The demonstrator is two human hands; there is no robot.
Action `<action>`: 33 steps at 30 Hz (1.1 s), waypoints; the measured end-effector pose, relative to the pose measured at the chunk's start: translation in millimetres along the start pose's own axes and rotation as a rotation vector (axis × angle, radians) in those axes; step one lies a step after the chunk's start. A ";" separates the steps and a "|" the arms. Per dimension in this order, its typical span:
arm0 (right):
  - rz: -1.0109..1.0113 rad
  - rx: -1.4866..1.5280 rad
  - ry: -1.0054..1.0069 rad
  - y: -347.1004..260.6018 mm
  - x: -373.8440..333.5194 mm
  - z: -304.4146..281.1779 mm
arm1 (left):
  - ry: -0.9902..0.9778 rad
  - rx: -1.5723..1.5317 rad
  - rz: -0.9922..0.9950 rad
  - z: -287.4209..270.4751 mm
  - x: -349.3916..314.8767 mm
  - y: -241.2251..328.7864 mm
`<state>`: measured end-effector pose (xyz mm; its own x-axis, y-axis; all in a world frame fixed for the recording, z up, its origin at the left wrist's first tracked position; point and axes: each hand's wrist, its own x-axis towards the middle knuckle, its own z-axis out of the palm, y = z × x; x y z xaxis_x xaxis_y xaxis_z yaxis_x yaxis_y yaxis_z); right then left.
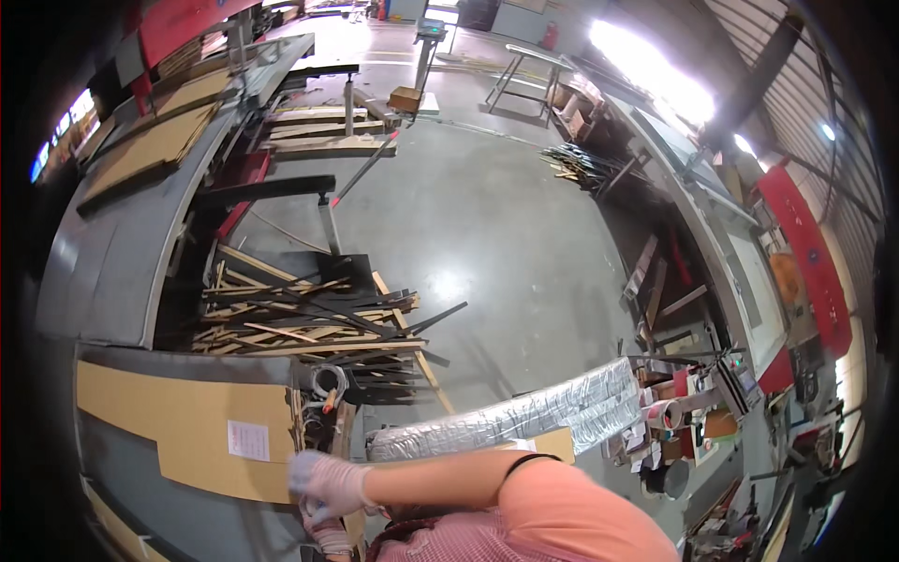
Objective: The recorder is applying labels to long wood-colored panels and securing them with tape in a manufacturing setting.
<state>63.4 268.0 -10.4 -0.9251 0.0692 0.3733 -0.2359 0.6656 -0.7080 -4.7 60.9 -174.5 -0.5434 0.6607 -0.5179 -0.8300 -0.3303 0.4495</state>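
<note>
- The person's right hand [328,484], in a pale glove, reaches across the body to the lower left and rests at the edge of a long brown cardboard sheet [178,421]; its fingers are curled, but whether they actually pinch the sheet cannot be told.
- The left hand [330,536], also gloved, sits just below the right one at the bottom of the view, mostly hidden by it; how far its fingers are open cannot be told.
- The cardboard sheet lies flat on the grey table [122,272] at the lower left and carries a small white paper label [248,439] near its right end.
- Just right of the hands lies a silver foil-wrapped bundle [524,412], stretching up and to the right.
- Beyond the table, a heap of thin wooden strips and dark offcuts [309,323] rests on the concrete floor [487,215].
- Further cardboard sheets [154,145] lie on the table at the upper left.
</note>
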 end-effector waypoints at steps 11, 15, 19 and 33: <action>0.678 -0.302 -0.436 104.5 -12.3 4.3 | 0.283 1.335 0.221 70.4 -34.4 21.0; 0.643 -0.584 0.004 26.8 -70.7 -63.6 | 0.051 1.569 0.395 80.4 -47.1 30.9; 0.588 -0.725 0.326 -68.7 -182.4 -78.4 | -0.247 1.464 0.537 112.2 -78.7 26.0; 0.742 -0.553 0.892 -199.4 -541.9 -100.9 | -0.980 0.985 0.224 342.4 -266.6 -316.6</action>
<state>641.7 172.7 -11.0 -0.2127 0.8819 0.4207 0.6001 0.4576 -0.6561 446.0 220.2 70.5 -0.0049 0.9873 0.1589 -0.0896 -0.1587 0.9833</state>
